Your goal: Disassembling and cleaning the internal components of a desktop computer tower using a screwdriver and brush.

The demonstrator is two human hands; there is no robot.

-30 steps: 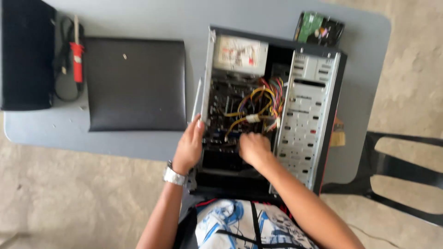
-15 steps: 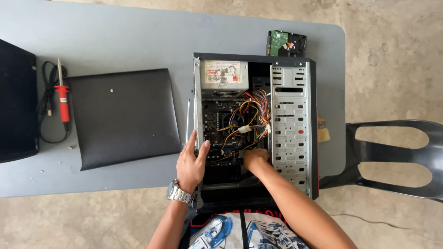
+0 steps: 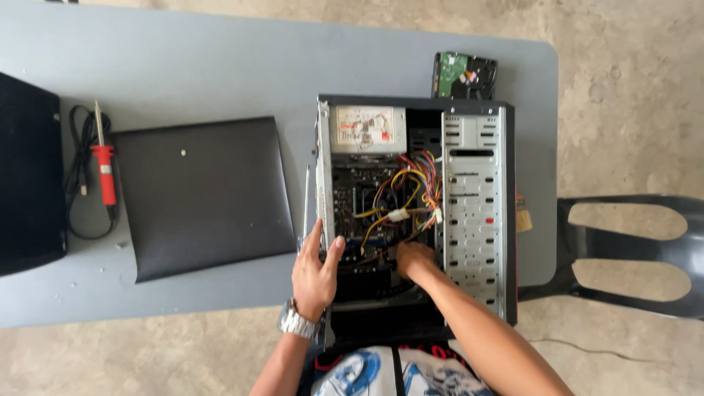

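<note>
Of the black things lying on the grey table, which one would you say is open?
The black computer case: its side is off, showing wires. The flat black panel lies closed.

We look down on a grey table (image 3: 183,51) with rounded corners, standing on a bare concrete floor (image 3: 631,110) that is mottled beige and grey, with faint stains and scuffs. At the table's right side we see 1 black plastic chair (image 3: 638,253) with wide slots cut through it. A thin dark cable (image 3: 587,348) trails across the floor near the chair. Daylight falls soft and even, without hard shadows.
</note>
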